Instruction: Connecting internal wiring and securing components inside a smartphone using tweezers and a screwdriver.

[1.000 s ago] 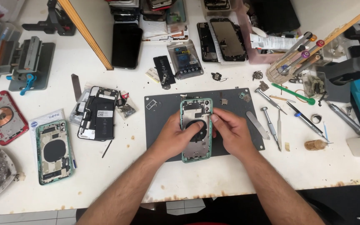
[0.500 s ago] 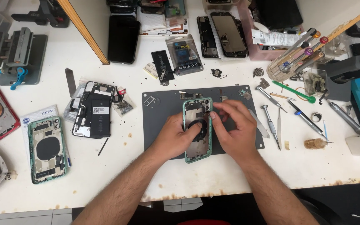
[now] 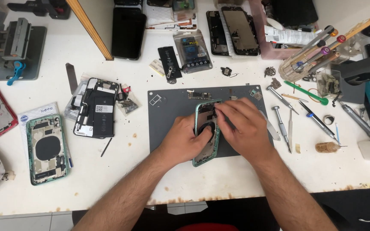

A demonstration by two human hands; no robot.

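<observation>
Your left hand (image 3: 185, 139) gripped the opened green phone housing (image 3: 206, 132), your right fingers (image 3: 228, 112) pinched inside its upper part, and loose parts beside your grip remained unmounted.

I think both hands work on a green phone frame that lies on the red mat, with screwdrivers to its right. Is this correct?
Not quite: the mat is dark grey, not red, as the head view shows. The rest holds: the left hand and right hand work on the green phone frame, and screwdrivers lie to its right.

Dark phone screen (image 3: 128, 32) top centre; clear pouch (image 3: 192, 50), perhaps battery, right of it
</observation>
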